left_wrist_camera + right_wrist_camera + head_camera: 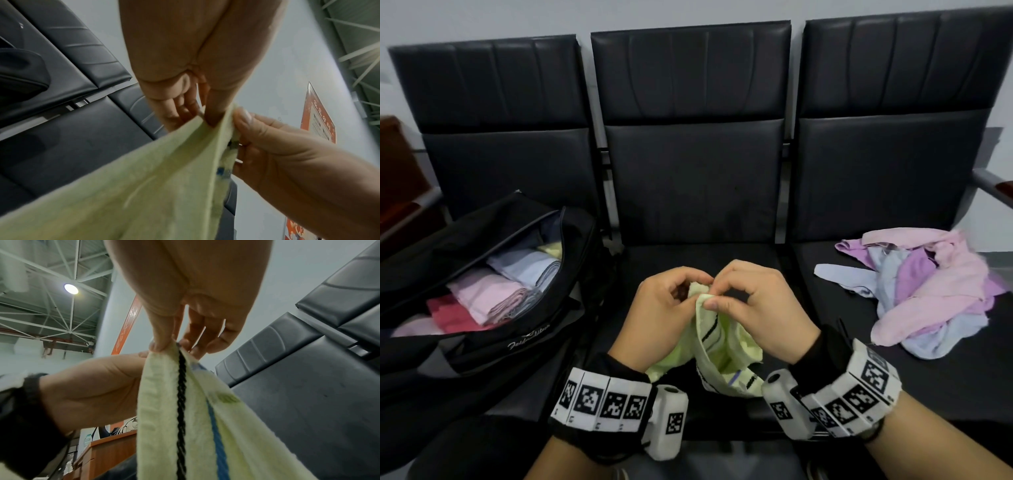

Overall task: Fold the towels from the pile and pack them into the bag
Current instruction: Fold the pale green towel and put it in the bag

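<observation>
A pale green towel [717, 346] with black and blue stripes hangs over the middle seat, held up by both hands at its top edge. My left hand [671, 301] pinches that edge between thumb and fingers, and the towel [144, 186] drapes down toward the camera. My right hand [750, 298] pinches the same edge right beside it, the towel [195, 418] falling from its fingertips. A black bag [482, 284] lies open on the left seat with several folded towels inside. The pile of pink, purple and blue towels [931, 294] lies crumpled on the right seat.
A row of three black padded seats [691, 178] stands against a pale wall. A metal armrest [993, 185] sticks out at the far right. A wooden piece of furniture [397, 171] stands at the far left.
</observation>
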### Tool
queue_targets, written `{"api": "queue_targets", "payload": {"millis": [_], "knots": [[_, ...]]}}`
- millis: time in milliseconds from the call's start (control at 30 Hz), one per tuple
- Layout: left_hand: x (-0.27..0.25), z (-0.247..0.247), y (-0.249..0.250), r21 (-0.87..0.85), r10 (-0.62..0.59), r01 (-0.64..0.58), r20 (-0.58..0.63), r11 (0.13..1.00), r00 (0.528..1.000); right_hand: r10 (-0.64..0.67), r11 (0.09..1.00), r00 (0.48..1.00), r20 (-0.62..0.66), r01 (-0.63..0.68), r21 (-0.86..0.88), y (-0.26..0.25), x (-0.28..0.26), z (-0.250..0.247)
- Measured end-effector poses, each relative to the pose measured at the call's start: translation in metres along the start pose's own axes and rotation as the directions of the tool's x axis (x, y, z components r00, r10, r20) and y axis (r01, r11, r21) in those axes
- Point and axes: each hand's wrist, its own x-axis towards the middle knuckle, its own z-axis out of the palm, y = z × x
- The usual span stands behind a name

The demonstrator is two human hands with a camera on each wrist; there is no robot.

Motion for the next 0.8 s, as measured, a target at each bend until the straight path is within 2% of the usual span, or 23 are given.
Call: {"api": "queue_targets", "payload": {"millis": [167, 300, 400, 567, 667, 800], "knots": [[-0.004, -0.004, 0.01, -0.035, -0.014, 0.016, 0.057, 0.999, 0.998, 0.023, 0.994, 0.999, -0.032, -0.026, -0.109, 0.005, 0.0, 0.002], [-0.008, -0.008, 0.018, 0.003, -0.022, 0.022, 0.14, 1.0, 0.99, 0.051, 0.989, 0.996, -0.078, -0.062, -0.136, 0.009, -0.002, 0.003], [-0.009, -0.006, 0.02, 0.05, -0.004, -0.003, 0.143, 0.999, 0.99, 0.069, 0.988, 0.994, -0.087, -0.081, -0.132, 0.009, -0.002, 0.005], [-0.004, 0.0, 0.016, 0.24, 0.094, -0.089, -0.009, 0.967, 0.996, 0.077, 0.996, 0.995, -0.065, -0.08, -0.043, 0.01, -0.002, 0.009], [-0.003, 0.001, 0.011, 0.226, 0.119, -0.09, -0.114, 0.97, 0.986, 0.136, 0.991, 0.991, -0.002, -0.136, -0.015, 0.02, -0.005, 0.01], [0.0, -0.002, 0.01, 0.157, 0.116, -0.076, -0.267, 0.985, 0.957, 0.245, 0.964, 0.959, 0.146, -0.224, -0.144, 0.045, -0.019, 0.02]]}}
